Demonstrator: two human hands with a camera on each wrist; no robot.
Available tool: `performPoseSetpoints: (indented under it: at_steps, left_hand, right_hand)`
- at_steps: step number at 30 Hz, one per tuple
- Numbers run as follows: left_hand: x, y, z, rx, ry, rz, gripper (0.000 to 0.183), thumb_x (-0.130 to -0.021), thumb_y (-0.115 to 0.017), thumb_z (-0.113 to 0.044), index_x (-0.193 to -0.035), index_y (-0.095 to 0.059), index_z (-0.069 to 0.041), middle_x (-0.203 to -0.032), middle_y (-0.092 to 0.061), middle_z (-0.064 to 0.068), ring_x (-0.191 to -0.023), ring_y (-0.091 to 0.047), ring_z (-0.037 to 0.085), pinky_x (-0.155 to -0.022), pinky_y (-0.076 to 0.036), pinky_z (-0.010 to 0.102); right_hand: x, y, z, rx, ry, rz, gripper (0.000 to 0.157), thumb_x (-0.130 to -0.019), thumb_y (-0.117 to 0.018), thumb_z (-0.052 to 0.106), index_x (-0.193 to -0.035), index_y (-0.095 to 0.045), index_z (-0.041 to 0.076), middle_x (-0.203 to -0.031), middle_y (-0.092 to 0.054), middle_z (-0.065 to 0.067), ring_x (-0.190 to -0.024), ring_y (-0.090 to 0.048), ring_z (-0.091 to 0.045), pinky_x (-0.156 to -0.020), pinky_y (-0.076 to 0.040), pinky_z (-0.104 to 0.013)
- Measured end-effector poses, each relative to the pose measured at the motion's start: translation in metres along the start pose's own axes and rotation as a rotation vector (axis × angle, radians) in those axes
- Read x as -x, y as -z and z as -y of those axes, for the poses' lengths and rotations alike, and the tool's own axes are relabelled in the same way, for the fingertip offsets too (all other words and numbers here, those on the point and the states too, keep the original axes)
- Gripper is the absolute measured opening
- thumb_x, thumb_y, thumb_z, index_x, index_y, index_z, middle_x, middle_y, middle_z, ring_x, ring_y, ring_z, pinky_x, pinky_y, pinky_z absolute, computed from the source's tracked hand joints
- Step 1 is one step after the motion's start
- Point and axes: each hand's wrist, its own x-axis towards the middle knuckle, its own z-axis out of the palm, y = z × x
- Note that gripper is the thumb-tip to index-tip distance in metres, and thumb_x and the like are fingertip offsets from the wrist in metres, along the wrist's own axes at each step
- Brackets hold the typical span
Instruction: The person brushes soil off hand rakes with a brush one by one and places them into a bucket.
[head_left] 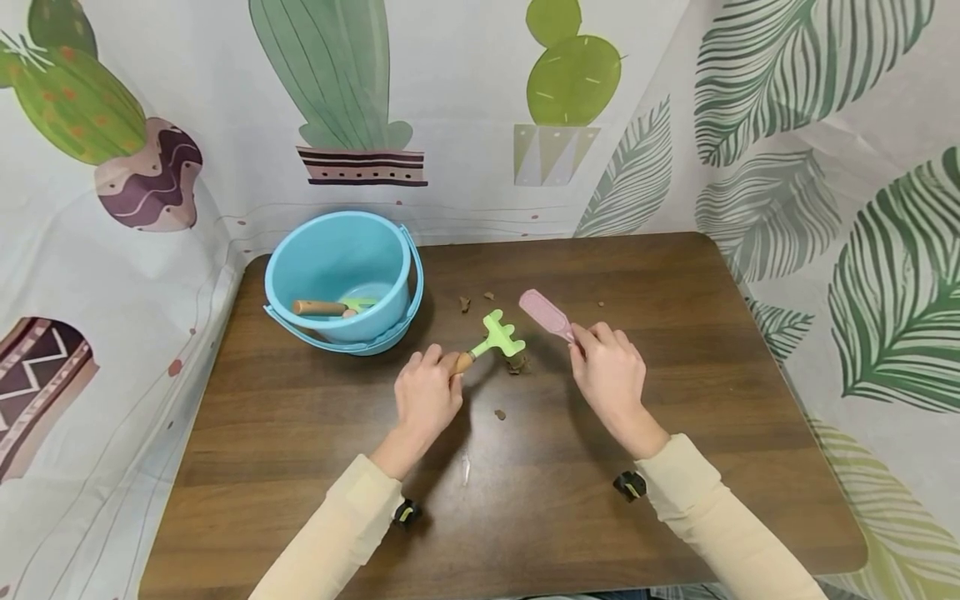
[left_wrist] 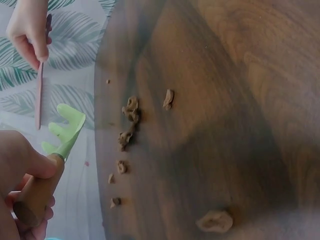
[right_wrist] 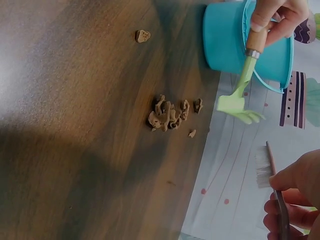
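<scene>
My left hand (head_left: 427, 392) grips the wooden handle of a small light-green rake (head_left: 501, 335), its tines held above the table. Across from it, my right hand (head_left: 611, 371) holds a pink brush (head_left: 546, 313) by its handle; white bristles (right_wrist: 262, 167) show in the right wrist view. Rake and brush are apart, both raised off the tabletop. Below the rake lies a small heap of curled brown pieces (right_wrist: 162, 115), partly hidden by it in the head view. Several loose brown bits are scattered around, one a flat piece (left_wrist: 216, 221) in the left wrist view.
A light-blue bucket (head_left: 315, 250) stands at the back left of the brown wooden table (head_left: 300, 467), its handle hanging down. Inside lies a wooden-handled tool (head_left: 318, 307) with a green end. Cloth (head_left: 465, 100) printed with cacti and leaves hangs behind the table.
</scene>
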Motion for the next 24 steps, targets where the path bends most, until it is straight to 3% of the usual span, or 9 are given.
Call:
performPoseSetpoints:
  at_steps: [9,24]
  left_hand:
    - [-0.010,0.018,0.018,0.002,-0.020,-0.091,0.021,-0.069,-0.072,-0.014,-0.090,-0.070,-0.012,-0.073,-0.051,0.004,-0.061,-0.047,0.025,-0.051,-0.042,0.033]
    - [-0.035,0.055,0.038,-0.028,-0.062,-0.149,0.027,-0.070,-0.074,-0.011,-0.097,-0.071,-0.009,-0.076,-0.053,0.007,-0.063,-0.049,0.028,-0.054,-0.042,0.035]
  right_hand:
    - [0.002,0.001,-0.005,-0.001,0.002,-0.003,0.023,-0.075,-0.071,0.013,-0.098,-0.072,0.008,-0.079,-0.062,-0.008,-0.065,-0.056,-0.029,-0.051,-0.042,-0.038]
    - [0.004,0.002,-0.010,-0.028,-0.012,-0.014,0.022,-0.075,-0.071,0.012,-0.096,-0.072,0.008,-0.079,-0.063,-0.008,-0.065,-0.056,-0.029,-0.051,-0.042,-0.039]
